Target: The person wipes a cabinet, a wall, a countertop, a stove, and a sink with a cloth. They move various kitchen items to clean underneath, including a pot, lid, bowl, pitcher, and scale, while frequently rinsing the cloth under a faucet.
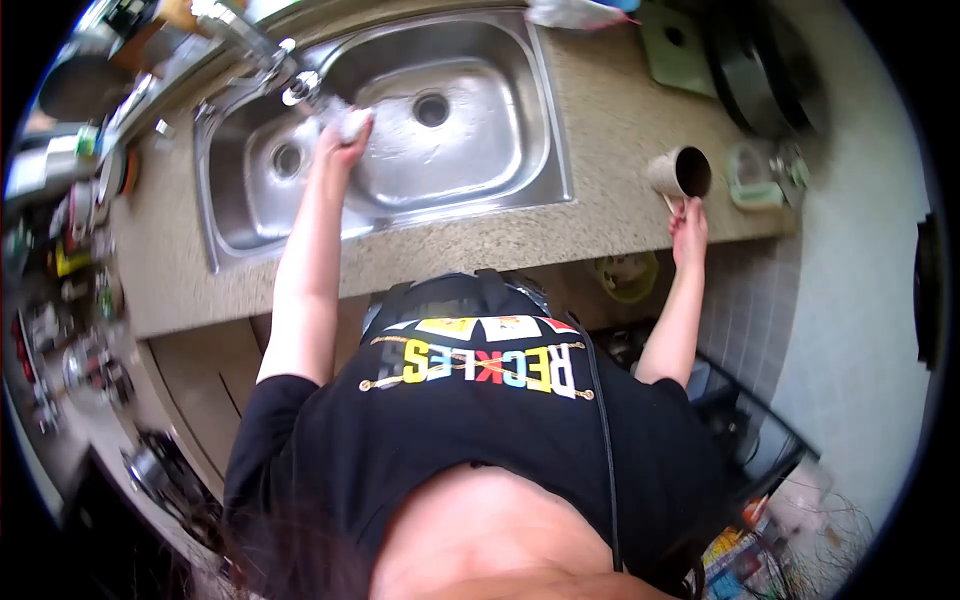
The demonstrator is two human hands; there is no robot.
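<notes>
At the faucet [305, 92], over the divider of the two-bowl steel sink [560, 165], my left hand [343, 143] is closed with a white, wet-looking patch [352, 122] at its fingers. I cannot tell whether that patch is running water, foam or a held thing. Out to the right, my right hand [688, 228] grips a beige mug [664, 173] by its handle. The mug is tipped on its side over the counter, its dark mouth turned right.
Beyond the mug are a clear plastic container [752, 175] and a dark round pan [765, 75]. A pale green board [672, 45] and a plastic bag [575, 12] lie at the back. Below the counter's front edge sits a yellow-green bowl [630, 285].
</notes>
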